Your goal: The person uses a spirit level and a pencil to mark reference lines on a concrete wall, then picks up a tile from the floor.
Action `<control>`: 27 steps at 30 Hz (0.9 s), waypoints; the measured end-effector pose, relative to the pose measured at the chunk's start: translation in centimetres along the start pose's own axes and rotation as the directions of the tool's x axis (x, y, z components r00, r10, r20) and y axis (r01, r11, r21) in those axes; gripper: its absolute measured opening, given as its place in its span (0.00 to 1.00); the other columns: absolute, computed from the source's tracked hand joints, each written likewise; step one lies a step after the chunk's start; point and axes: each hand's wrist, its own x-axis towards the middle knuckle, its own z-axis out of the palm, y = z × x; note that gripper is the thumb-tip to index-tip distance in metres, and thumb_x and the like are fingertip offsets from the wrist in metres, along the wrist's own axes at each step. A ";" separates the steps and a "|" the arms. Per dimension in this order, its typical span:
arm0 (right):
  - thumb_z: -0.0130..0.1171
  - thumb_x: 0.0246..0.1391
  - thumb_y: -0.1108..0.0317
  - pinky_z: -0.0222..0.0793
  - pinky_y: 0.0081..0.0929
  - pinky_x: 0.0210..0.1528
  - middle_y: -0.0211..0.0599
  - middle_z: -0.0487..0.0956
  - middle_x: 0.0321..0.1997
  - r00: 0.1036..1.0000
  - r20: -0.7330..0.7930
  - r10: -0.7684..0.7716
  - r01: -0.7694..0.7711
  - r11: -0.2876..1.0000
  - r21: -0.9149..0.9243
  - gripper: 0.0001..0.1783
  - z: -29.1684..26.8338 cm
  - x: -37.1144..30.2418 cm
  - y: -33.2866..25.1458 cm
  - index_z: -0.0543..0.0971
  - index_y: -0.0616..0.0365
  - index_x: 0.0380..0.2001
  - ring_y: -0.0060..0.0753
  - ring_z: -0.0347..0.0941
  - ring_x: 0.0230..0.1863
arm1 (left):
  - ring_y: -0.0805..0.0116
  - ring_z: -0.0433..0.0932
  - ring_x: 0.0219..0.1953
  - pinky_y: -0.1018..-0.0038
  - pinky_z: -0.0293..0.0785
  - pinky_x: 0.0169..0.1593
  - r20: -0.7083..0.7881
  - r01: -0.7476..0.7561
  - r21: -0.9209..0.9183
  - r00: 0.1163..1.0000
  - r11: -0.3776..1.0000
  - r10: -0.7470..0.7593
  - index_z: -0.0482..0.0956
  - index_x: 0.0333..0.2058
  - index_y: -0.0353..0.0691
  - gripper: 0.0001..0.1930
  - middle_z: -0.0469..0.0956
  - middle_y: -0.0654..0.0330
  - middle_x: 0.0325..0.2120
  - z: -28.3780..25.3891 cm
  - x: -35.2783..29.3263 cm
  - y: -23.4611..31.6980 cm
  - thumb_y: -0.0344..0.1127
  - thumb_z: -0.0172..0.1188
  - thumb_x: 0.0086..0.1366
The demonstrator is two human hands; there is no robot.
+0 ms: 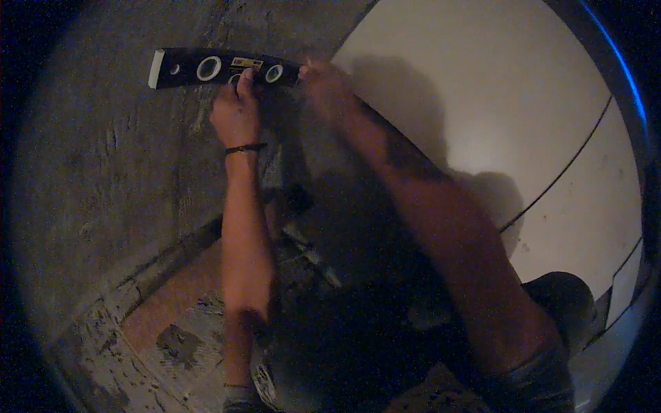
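A dark spirit level (186, 67) with a pale end cap, round vial windows and a yellow label lies across the rough grey wall surface at the upper left. My left hand (237, 113) grips its lower edge, thumb up on the front face beside the label. A dark band circles that wrist. At the level's right end, my right hand (327, 84) is closed, fingertips pressed together and slightly blurred. Whatever those fingers hold, if anything, is too small to make out. The right hand lies just by the edge of a large pale panel (482, 89).
Thin dark joints (561, 182) separate the pale panels on the right. At the lower left lies a stained, splattered surface (172, 337) with a reddish patch, bordered by a long ledge (172, 251). Deep shadow covers the lower middle. A blue light streak (623, 65) shows at the upper right.
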 end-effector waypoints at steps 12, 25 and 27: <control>0.48 0.59 0.62 0.70 0.38 0.48 0.44 0.78 0.41 0.962 0.258 0.090 -0.100 0.995 0.025 0.13 -0.6 -6.2 2.6 0.77 0.57 0.40 0.43 0.74 0.43 | 0.40 0.77 0.34 0.53 0.72 0.39 0.069 -0.038 0.013 0.997 0.999 0.037 0.80 0.27 0.33 0.27 0.78 0.42 0.26 1.5 1.9 -1.3 0.57 0.51 0.62; 0.58 0.51 0.65 0.75 0.30 0.33 0.38 0.78 0.35 0.838 0.295 -0.459 0.535 0.798 -0.279 0.15 -4.4 0.2 1.1 0.77 0.57 0.43 0.32 0.76 0.30 | 0.42 0.78 0.34 0.55 0.72 0.40 0.077 -0.022 -0.007 0.997 1.000 0.022 0.82 0.29 0.35 0.25 0.79 0.43 0.27 -1.3 2.0 -2.2 0.56 0.54 0.61; 0.58 0.52 0.64 0.75 0.29 0.33 0.37 0.78 0.32 0.973 0.200 -0.116 0.123 0.992 -0.019 0.14 -3.3 2.1 5.3 0.77 0.58 0.42 0.33 0.76 0.29 | 0.42 0.78 0.34 0.55 0.72 0.40 0.094 -0.055 0.021 0.994 0.998 0.053 0.82 0.30 0.36 0.24 0.79 0.43 0.27 1.4 1.8 -0.8 0.55 0.54 0.61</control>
